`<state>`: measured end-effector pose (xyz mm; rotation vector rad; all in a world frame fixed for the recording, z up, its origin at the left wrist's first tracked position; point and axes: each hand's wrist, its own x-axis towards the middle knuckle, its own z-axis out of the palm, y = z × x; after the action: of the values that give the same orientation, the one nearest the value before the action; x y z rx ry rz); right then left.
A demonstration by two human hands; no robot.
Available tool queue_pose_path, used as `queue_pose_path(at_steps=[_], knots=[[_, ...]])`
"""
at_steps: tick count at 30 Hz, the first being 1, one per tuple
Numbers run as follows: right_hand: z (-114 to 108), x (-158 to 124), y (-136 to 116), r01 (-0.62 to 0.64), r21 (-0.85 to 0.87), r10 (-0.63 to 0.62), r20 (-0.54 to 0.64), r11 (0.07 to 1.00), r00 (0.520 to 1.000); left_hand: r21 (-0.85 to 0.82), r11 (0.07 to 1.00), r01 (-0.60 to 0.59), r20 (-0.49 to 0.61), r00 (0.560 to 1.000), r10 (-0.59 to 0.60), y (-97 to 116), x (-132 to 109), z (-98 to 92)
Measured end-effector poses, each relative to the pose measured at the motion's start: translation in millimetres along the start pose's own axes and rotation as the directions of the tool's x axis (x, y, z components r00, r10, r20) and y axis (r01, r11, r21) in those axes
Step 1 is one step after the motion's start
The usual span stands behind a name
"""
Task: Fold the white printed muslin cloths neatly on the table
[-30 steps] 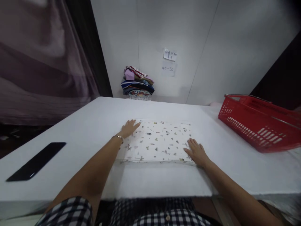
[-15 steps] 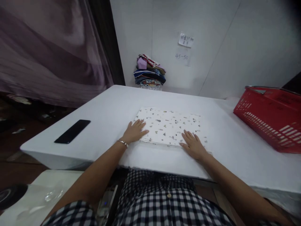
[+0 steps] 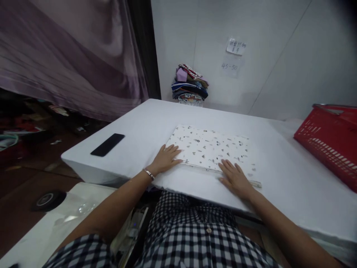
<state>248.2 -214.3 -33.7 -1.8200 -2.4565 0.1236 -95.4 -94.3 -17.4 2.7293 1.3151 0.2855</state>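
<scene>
A white folded cloth point(image 3: 206, 147) with a small dark print lies flat on the white-covered table point(image 3: 150, 119). Its layers show along the near edge and at the near right corner. My left hand point(image 3: 166, 158) rests with fingers stretched out on the cloth's near left corner; a bracelet is on that wrist. My right hand point(image 3: 234, 178) lies flat, fingers spread, over the near edge toward the right. Neither hand grips anything.
A black phone-like slab point(image 3: 108, 144) lies on the table's left. A red plastic basket point(image 3: 329, 145) stands at the right. Behind the table is a pile of folded fabrics point(image 3: 190, 83) against the wall. A purple curtain point(image 3: 83, 48) hangs at the far left.
The view has turned a little to the left, so everything appears shifted right. Both hands keep nearly the same places on the cloth.
</scene>
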Motion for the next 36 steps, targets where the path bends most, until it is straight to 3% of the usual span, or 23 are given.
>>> queue_pose_path(at_steps=[3, 5, 8, 14, 20, 25, 30, 36], knots=[[-6, 2, -1, -0.032, 0.059, 0.029, 0.049, 0.998, 0.998, -0.106, 0.982, 0.157, -0.054, 0.985, -0.163, -2, 5, -7.7], [-12, 10, -3, -0.045, 0.103, 0.042, 0.036, 0.994, 0.998, -0.176, 0.919, 0.354, -0.104, 0.921, -0.375, -6, 13, -14.4], [-23, 34, -13, -0.037, 0.156, 0.039, -0.014, 0.987, 0.999, -0.215, 0.789, 0.575, -0.032, 0.804, -0.594, -13, 27, -21.4], [-26, 101, -38, -0.034, 0.138, 0.042, -0.055, 0.990, 0.998, -0.206, 0.721, 0.662, 0.067, 0.744, -0.664, -22, 45, -20.9], [3, 123, -37, -0.114, 0.063, 0.106, 0.113, 0.991, 0.988, -0.201, 0.693, 0.692, 0.140, 0.721, -0.679, -29, 46, -19.2], [0, 128, -31, -0.116, 0.123, 0.095, 0.164, 0.986, 0.982, -0.202, 0.700, 0.685, 0.153, 0.728, -0.669, -34, 45, -19.5], [-15, 165, -19, -0.145, 0.092, 0.138, 0.086, 0.985, 0.987, -0.189, 0.726, 0.661, 0.107, 0.749, -0.654, -31, 51, -22.8], [-11, 221, -6, -0.185, 0.015, 0.184, 0.051, 0.983, 0.982, -0.147, 0.786, 0.601, -0.016, 0.793, -0.609, -25, 84, -23.8]])
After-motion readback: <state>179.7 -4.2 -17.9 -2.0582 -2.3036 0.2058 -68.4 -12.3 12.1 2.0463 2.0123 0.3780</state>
